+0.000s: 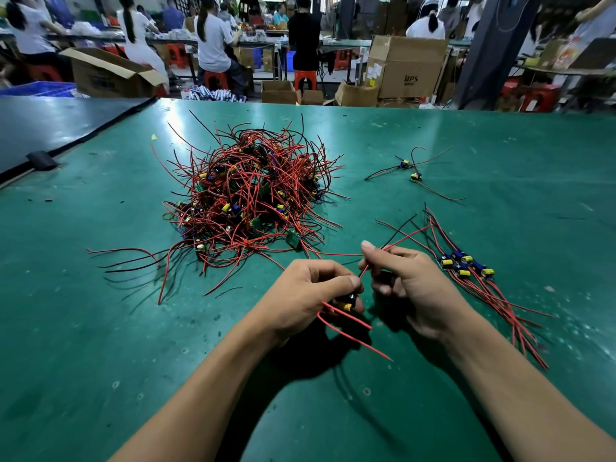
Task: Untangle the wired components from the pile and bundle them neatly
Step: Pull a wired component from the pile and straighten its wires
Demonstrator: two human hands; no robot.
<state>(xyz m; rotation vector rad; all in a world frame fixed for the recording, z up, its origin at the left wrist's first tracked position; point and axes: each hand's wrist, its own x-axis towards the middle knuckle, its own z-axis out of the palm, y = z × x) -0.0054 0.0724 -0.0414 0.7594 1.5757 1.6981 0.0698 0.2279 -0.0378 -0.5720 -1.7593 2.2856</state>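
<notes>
Holding one wired component [346,304] steady just in front of the pile [246,195], the left hand [310,290] curls its fingers round the small board, probably so the right hand [408,285], pinching its red and black leads [396,243], can draw them straight. Right of the pile, the sorted bundle [466,266] lies with leads roughly aligned, apparently kept apart to avoid re-tangling.

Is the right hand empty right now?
No, the right hand pinches a red wire, while the left hand grips a component.
</notes>
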